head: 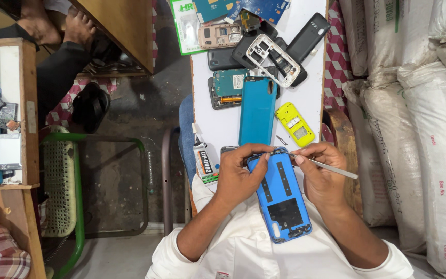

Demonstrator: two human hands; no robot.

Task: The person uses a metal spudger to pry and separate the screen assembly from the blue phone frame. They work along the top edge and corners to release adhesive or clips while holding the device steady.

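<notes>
Phone back cover (283,196) lies under the fingers (260,161) on the table (223,129). Glue tube (202,157) just left of them; tweezers (331,169) run off right. Beyond the fingers: flat phone (257,110), small handset (295,124), loose phone parts (264,51).

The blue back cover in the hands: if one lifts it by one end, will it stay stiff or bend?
The blue back cover is a thin open shell, so it probably flexes a little and weighs little. Its smooth surface may slip; the left hand steadies its top edge while the right hand works there with tweezers.
</notes>
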